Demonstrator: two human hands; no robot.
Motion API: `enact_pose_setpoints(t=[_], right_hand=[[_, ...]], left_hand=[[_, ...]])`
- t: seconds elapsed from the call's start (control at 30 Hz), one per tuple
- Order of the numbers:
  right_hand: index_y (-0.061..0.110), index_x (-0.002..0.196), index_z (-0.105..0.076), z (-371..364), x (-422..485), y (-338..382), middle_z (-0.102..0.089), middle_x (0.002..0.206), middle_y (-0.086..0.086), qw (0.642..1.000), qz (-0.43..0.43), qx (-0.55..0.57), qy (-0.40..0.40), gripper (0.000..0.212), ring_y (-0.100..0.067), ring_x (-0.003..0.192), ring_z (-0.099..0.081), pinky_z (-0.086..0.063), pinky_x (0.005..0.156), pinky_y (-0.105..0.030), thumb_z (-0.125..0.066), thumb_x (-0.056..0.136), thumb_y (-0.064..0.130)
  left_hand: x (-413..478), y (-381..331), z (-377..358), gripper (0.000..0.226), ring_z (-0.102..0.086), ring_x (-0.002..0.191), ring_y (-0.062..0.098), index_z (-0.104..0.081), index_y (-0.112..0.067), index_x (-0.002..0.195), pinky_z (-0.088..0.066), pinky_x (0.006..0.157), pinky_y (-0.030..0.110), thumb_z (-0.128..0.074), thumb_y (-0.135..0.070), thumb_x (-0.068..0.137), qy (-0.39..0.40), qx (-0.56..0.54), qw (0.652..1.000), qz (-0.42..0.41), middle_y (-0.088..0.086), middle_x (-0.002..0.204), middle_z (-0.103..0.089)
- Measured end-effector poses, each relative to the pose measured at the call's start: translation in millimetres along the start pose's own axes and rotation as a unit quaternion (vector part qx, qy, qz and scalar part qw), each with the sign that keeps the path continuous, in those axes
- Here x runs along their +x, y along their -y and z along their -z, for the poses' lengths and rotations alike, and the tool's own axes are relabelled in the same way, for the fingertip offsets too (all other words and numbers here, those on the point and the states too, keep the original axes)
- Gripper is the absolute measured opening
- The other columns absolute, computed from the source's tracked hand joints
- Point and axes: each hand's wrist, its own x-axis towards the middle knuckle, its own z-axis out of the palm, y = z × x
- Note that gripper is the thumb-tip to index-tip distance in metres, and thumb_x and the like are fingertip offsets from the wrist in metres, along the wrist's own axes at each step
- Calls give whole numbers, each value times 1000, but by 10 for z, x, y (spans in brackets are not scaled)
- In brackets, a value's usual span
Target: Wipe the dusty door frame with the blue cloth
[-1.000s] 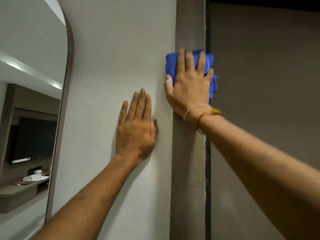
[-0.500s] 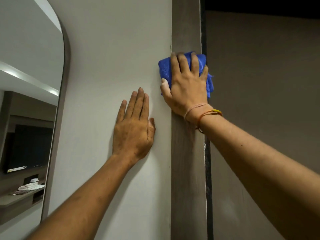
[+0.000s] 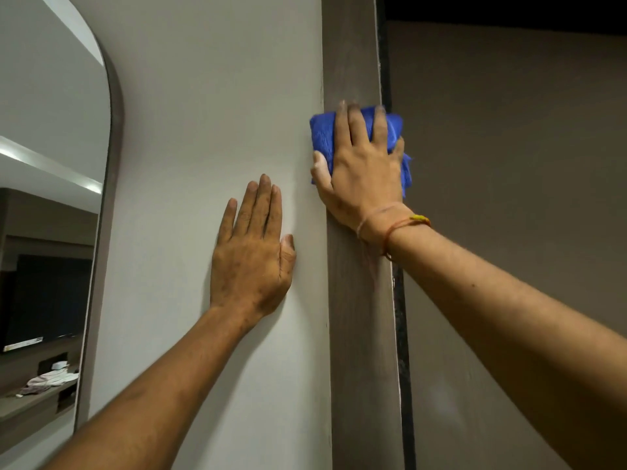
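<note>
A brown wooden door frame runs upright through the middle of the view. My right hand presses a bunched blue cloth flat against the frame, fingers spread over it, cloth edges showing at both sides of the hand. My left hand lies flat on the white wall just left of the frame, fingers together and pointing up, holding nothing.
A brown door stands right of the frame, with a dark gap between them. At the far left an arched mirror reflects a dark TV screen and a shelf with small items.
My right hand with the cloth has slid slightly down the frame. My left hand has stayed flat on the wall. The view has shifted a little.
</note>
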Motion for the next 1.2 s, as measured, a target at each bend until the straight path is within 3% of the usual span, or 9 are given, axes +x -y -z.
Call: enact_pose_setpoints(t=[0.13,0.27,0.4,0.53,0.67,0.8,1.03,1.2], right_hand=[[10,148,-6,-81,-279,73,-10,159,-11,1000,-5,-8,-17,72,-36,145,-3,-10,112,-65,-31,92,47],[9,148,-11,-169,-835,-15,-15,158,-14,997,59,-40,5,74,-38,145,-9,-13,111,-65,-30,90,51],[10,148,-13,-65,-417,-142,-17,158,-13,992,110,-58,9,72,-39,144,-10,-17,108,-68,-30,91,50],[12,148,-10,-71,-108,-51,-14,159,-11,998,51,-34,-15,72,-37,145,-7,-13,110,-67,-30,92,51],[10,148,-9,-182,-522,78,-12,159,-11,999,-10,-3,-47,73,-36,145,-5,-8,112,-64,-33,91,48],[12,148,-11,-194,-792,47,-12,159,-11,1000,19,8,-14,73,-36,145,-4,-9,112,-65,-33,91,50],[13,149,-9,-59,-165,-42,-12,159,-8,999,38,6,-19,72,-34,146,-2,-9,112,-66,-34,92,50],[12,149,-11,-196,-835,27,-12,159,-10,1000,4,14,-21,78,-35,146,-3,-12,110,-67,-34,87,54]], left_hand=[[8,-6,16,64,8,146,19,5,-12,147,0,122,40,-16,-37,92,9,1,1000,2,9,159,5],[-5,-10,5,64,7,147,19,6,-12,147,0,122,40,-15,-38,92,3,5,1000,2,8,160,4],[-5,9,-24,63,6,146,18,3,-12,147,-1,121,40,-15,-38,92,-9,5,1000,-2,8,160,1],[-5,6,-37,64,8,145,17,5,-14,147,-1,121,40,-18,-37,92,-11,6,1000,0,8,160,2],[32,-29,4,64,8,147,19,6,-13,147,0,122,41,-16,-37,92,10,11,1000,13,9,160,5],[235,-127,20,64,10,147,20,8,-13,147,2,122,43,-9,-39,91,7,10,999,31,8,160,9],[304,-119,-40,62,8,147,19,6,-14,147,2,122,42,-12,-37,92,-12,17,999,26,8,160,6],[294,-113,-59,62,8,147,20,7,-15,147,2,121,41,-13,-38,93,-3,24,999,24,8,160,7]])
